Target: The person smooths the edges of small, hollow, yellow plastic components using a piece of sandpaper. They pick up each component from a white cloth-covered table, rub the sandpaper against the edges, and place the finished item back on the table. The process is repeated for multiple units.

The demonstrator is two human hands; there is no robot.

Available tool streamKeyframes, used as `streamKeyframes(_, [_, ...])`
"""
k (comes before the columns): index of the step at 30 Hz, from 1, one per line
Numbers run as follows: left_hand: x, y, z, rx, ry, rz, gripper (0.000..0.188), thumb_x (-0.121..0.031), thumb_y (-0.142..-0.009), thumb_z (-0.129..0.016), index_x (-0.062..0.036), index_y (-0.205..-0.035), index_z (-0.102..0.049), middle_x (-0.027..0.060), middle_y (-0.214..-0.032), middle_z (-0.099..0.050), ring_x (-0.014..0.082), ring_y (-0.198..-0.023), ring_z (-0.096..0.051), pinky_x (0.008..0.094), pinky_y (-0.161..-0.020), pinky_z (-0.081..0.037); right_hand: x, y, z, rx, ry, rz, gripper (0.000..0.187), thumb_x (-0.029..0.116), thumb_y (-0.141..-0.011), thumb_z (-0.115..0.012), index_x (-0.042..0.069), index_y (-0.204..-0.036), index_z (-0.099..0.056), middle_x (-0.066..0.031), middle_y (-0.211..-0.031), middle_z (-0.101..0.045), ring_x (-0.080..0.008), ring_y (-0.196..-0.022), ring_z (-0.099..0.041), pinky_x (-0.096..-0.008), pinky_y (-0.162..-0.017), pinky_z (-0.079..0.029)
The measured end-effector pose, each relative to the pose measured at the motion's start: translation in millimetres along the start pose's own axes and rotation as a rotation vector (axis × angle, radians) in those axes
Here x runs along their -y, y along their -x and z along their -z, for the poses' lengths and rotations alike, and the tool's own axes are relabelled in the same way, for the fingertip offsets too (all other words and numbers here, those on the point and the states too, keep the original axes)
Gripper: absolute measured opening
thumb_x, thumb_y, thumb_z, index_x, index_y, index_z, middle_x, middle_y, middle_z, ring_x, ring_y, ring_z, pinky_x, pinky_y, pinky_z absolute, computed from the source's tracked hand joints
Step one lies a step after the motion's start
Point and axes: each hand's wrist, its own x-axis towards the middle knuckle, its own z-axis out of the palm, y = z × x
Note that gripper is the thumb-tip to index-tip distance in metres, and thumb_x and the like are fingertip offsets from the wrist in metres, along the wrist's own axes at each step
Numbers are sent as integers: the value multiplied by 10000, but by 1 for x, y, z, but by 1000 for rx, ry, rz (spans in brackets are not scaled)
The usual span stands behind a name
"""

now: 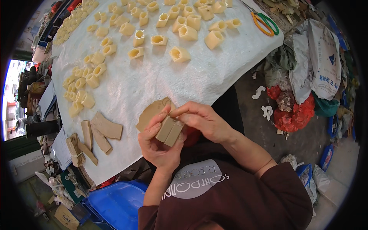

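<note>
Close to the table's near edge, my left hand [155,147] wraps around a tan rectangular block [169,133] that has a seam running down its upper face. My right hand [209,122] is closed, its thumb and forefinger pinched at the block's far right edge. Whatever sits between those fingertips is hidden. Just beyond my left fingers shows a flat tan piece with a rounded outline [147,116], partly covered by the hand.
Many hollow cream-coloured pieces [179,54] stand across the white-covered table [122,82]. Tan strips [105,132] lie at left. Scissors [264,23] with orange and green handles rest at the far right. A blue chair [115,205] stands lower left; bags [299,115] fill the right floor.
</note>
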Motion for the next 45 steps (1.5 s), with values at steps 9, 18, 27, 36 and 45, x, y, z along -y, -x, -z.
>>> streamKeyframes(9, [-17,0,2,-160,545,511,535,-116,-693,-744,-57,-1112,-417,131,-1156,-500,229,-1083,-501,345,-924,-422,-12,-10,2,22,405,458,493,349,-841,-584,50,-1217,-478,-66,-1037,-478,-171,-1028,-450,-292,-844,-370])
streamKeyframes(18, [-18,5,1,-125,648,620,614,-162,-669,-774,-61,-1151,-408,83,-1157,-498,202,-1088,-497,328,-937,-420,-21,-7,3,39,87,415,342,139,-828,-613,41,-1142,-518,-74,-1024,-467,-135,-982,-454,-297,-893,-356])
streamKeyframes(27, [-13,-3,6,15,862,646,745,-204,-664,-781,-46,-1259,-361,98,-1137,-495,201,-1038,-521,362,-875,-468,-14,-11,2,67,87,330,502,453,-864,-498,41,-1150,-501,-92,-1145,-438,-168,-1075,-431,-309,-912,-352])
streamKeyframes(36, [-13,-13,21,298,123,335,829,-489,-799,-584,18,-1357,-238,133,-1256,-429,197,-1107,-466,327,-924,-381,-7,-11,-3,186,230,273,455,341,-801,-634,23,-1108,-524,-92,-1188,-433,-219,-1094,-390,-335,-915,-327])
streamKeyframes(45, [-12,-18,22,386,92,189,645,-495,-851,-482,6,-1250,-408,132,-1141,-452,223,-1069,-443,338,-911,-338,-13,-7,-22,60,212,353,288,194,-845,-535,31,-1080,-500,-68,-969,-439,-177,-926,-407,-285,-804,-354])
